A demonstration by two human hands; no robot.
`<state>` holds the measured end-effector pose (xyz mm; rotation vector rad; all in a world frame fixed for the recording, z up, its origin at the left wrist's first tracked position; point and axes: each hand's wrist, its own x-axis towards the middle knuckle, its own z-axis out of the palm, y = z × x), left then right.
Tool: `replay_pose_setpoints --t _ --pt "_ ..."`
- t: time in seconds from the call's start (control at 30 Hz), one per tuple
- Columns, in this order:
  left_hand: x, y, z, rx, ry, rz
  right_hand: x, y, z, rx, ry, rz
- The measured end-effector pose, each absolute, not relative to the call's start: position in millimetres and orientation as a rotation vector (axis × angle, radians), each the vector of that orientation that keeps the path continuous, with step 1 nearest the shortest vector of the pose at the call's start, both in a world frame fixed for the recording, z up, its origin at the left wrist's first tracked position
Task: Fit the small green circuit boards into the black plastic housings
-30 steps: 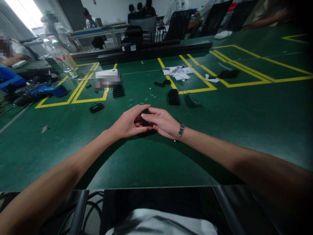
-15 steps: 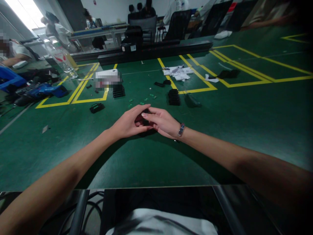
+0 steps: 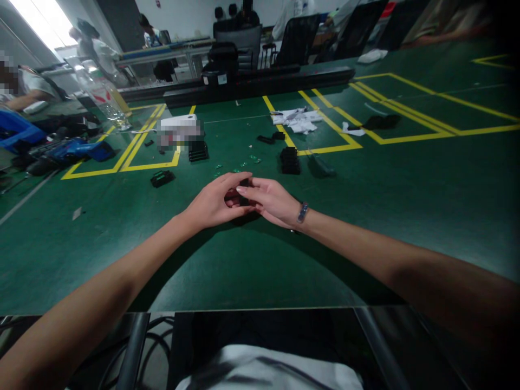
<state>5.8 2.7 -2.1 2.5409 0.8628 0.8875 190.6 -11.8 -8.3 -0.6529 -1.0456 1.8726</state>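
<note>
My left hand (image 3: pixel 212 203) and my right hand (image 3: pixel 278 203) meet just above the table, fingertips together. Between them is a small black part (image 3: pixel 244 200), mostly hidden by the fingers, so its exact kind does not show. Both hands are closed around it. Just beyond my fingers lie several tiny green pieces (image 3: pixel 255 158), like little circuit boards. A stack of black plastic pieces (image 3: pixel 289 161) stands past my right hand, and a similar black stack (image 3: pixel 197 151) lies past my left. A black piece with green inside (image 3: pixel 162 178) rests to the left.
On the green table (image 3: pixel 260 271) lie crumpled white paper (image 3: pixel 298 119), a clear bag (image 3: pixel 322 164) and a white box (image 3: pixel 179 123). A plastic bottle (image 3: pixel 106 100) and a blue power tool (image 3: pixel 77 150) are at left. A long black bar (image 3: pixel 260 84) crosses the back; people sit beyond.
Both hands stay in nearly the same place around the small black part. The view has shifted very slightly; the things on the table lie as before.
</note>
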Motion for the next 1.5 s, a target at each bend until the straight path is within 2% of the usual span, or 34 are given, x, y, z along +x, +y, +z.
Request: replay_pose_setpoints --t 1.5 --pt "5.7 4.7 -7.3 2.485 0.813 0.82 188.7 -12.6 -6.1 -0.658 -1.047 1.875"
